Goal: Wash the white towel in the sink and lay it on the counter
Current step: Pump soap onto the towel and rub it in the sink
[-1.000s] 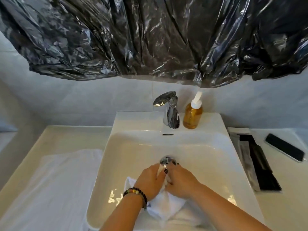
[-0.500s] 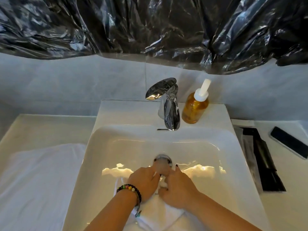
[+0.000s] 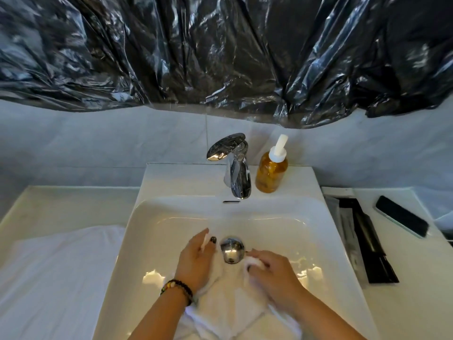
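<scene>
A wet white towel (image 3: 230, 300) lies in the white sink (image 3: 171, 217), spread from the drain plug (image 3: 231, 249) toward the near rim. My left hand (image 3: 196, 261), with a beaded bracelet on the wrist, grips a bunch of the towel left of the drain. My right hand (image 3: 274, 273) grips another bunch of it right of the drain. The two hands are apart, with the drain plug between them. No water runs from the chrome faucet (image 3: 236, 173).
An amber soap bottle (image 3: 270, 173) stands right of the faucet. A second white cloth (image 3: 56, 273) covers the left counter. Black packets (image 3: 365, 244) and a dark phone (image 3: 402, 219) lie on the right counter. Black plastic sheeting (image 3: 220, 52) hangs above.
My hands were pressed together on the towel just below the drain. They have pulled apart, left hand going left and right hand going right, each keeping its bunch of towel.
</scene>
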The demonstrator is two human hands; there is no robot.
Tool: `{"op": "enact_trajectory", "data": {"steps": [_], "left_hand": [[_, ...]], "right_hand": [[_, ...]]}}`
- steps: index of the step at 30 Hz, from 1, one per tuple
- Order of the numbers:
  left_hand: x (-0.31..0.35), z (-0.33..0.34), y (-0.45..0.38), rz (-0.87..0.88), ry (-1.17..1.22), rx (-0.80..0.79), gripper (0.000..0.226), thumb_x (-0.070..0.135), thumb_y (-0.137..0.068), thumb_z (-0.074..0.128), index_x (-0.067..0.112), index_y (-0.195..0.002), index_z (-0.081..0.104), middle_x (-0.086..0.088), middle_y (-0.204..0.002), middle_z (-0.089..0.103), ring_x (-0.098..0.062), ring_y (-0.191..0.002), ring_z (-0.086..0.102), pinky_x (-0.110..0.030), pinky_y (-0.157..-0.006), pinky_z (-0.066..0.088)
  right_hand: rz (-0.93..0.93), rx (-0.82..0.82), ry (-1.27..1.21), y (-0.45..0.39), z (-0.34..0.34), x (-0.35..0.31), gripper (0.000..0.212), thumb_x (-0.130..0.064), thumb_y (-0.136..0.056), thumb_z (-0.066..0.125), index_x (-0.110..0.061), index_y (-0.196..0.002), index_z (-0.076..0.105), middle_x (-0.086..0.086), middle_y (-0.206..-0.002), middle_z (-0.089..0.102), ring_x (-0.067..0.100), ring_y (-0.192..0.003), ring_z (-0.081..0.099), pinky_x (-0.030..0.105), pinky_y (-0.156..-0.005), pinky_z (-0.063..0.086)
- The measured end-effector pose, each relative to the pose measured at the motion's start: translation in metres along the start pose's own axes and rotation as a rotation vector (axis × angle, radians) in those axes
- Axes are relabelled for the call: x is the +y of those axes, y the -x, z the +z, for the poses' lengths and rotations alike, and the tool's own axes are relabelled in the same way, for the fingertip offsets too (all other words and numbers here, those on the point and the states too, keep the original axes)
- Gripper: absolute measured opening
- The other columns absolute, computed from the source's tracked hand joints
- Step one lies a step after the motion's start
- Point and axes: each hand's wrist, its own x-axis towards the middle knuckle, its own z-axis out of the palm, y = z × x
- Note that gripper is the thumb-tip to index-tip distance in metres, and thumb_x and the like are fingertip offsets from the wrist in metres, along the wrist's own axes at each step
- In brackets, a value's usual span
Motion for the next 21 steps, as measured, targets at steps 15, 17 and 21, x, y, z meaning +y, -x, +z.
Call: {"op": "enact_trajectory", "data": {"steps": [15,17,21], "left_hand": [[0.055,0.002,0.05,-0.011,0.233,0.328,0.043,0.03,-0.096,0.057,-0.002,-0.068,0.051,-0.008,-0.067,0.041,-0.018,-0.063,0.037,-0.032,-0.06,0.028],[0.054,0.012,0.055,-0.022,0.27,0.294,0.043,0.028,-0.096,0.057,-0.001,-0.066,0.047,-0.006,-0.066,0.038,-0.015,-0.063,0.035,-0.03,-0.06,0.026],[0.056,0.022,0.056,-0.032,0.271,0.249,0.042,0.031,-0.096,0.058,0.01,-0.065,0.037,-0.004,-0.065,0.03,-0.014,-0.06,0.028,-0.029,-0.06,0.021]], "right_hand": [[-0.03,0.326,-0.271,-0.025,-0.104,-0.143,0.027,-0.03,-0.092,0.063,-0.006,-0.102,0.067,0.009,-0.093,0.072,0.026,-0.088,0.07,0.034,-0.074,0.056],[0.102,0.071,-0.717,-0.041,-0.097,-0.164,0.035,-0.033,-0.095,0.06,-0.001,-0.107,0.059,0.016,-0.097,0.07,0.027,-0.086,0.07,0.034,-0.072,0.058],[0.158,-0.01,-1.054,-0.067,-0.092,-0.174,0.028,-0.026,-0.097,0.058,0.001,-0.104,0.056,0.018,-0.099,0.068,0.027,-0.086,0.068,0.033,-0.073,0.057]]}}
